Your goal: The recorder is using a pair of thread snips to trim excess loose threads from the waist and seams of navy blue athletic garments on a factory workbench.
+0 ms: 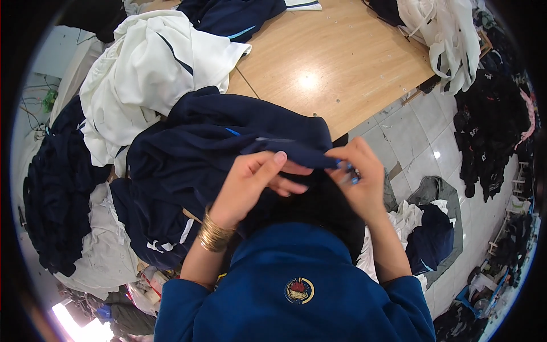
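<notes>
A navy garment (211, 128) with a light blue accent lies bunched on the table in front of me and spills over its near edge. My left hand (256, 176), gold bangles at its wrist, has the thumb over a raised strip of this garment and the fingers under it. At the strip's right end, my right hand (360, 171) pinches the cloth between thumb and forefinger. A small blue and shiny object (350, 171) shows among the right fingers; its kind is too small and blurred to tell.
A white garment (154, 62) with a dark stripe is heaped at the far left of the wooden table (319, 62). More white clothes (441, 34) hang off its far right corner. Dark clothes (490, 125) lie right, beyond the tiled floor (421, 131); a navy bundle (430, 236) sits by my right arm.
</notes>
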Demonstrator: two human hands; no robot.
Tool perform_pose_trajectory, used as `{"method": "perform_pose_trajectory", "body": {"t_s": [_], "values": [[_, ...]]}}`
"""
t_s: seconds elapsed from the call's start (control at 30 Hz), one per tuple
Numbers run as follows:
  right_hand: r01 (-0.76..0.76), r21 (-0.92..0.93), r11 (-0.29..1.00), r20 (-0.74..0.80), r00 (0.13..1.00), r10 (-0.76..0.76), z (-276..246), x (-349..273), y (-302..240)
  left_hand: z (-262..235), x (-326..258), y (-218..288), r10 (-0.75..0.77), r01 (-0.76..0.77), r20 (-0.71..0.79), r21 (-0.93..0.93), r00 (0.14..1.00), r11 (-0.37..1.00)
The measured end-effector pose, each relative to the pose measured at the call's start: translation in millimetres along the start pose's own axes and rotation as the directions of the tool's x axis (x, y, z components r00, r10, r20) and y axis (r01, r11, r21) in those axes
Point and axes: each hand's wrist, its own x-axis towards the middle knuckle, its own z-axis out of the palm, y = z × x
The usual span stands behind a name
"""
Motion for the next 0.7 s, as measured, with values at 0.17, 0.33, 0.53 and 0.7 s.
{"method": "perform_pose_trajectory", "body": {"t_s": [0.17, 0.33, 0.53, 0.7], "values": [[-0.119, 0.071, 0.99, 0.204, 0.974, 0.103, -13, 24, -8, 0, 8, 10, 0.662, -0.517, 0.044, 0.663, 0.748, 0.541], [-0.279, 0.2, 0.939, 0.439, 0.882, 0.169, -18, 32, -24, -7, 26, 2, 0.494, -0.457, 0.148, 0.662, 0.857, 0.594], [-0.471, 0.36, 0.805, 0.412, 0.855, 0.316, -16, 36, -27, -29, 9, 17, 0.23, -0.243, 0.091, 0.18, 0.969, 0.953], [-0.454, 0.453, 0.767, 0.378, 0.877, 0.296, -10, 37, -31, -31, 0, 17, 0.221, -0.223, 0.033, 0.212, 0.975, 0.951]]}}
